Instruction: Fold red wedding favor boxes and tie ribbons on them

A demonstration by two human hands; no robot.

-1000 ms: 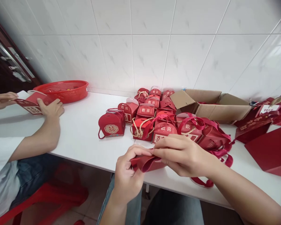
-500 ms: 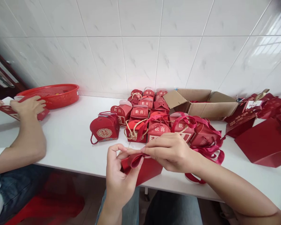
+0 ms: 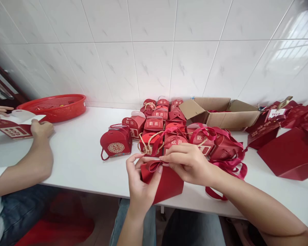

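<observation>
Near the front edge of the table is a plain red paper gift box [image 3: 169, 186], held between my two hands. My left hand [image 3: 141, 189] grips its left side, thumb pressed against a loop of red ribbon [image 3: 153, 166] at the box's top. From the right, my right hand [image 3: 191, 163] pinches the ribbon beside that thumb; its fingertips partly hide the fold. Loose red ribbon [image 3: 232, 169] trails over the table beyond my right wrist. Just behind my hands stand several red gift boxes, one with a round gold emblem [image 3: 116, 147] at the left.
An open cardboard box [image 3: 232, 119] sits against the tiled wall. Larger red bags [image 3: 290, 157] stand at the right. On the left, a co-worker's hand [image 3: 42, 130] holds a red and white box [image 3: 17, 128] before a red plastic basket [image 3: 64, 112].
My hands and the gift box shift slightly right in view, with the ribbon loop flatter now. At left, the co-worker's box has turned to show its printed front and white inside.
</observation>
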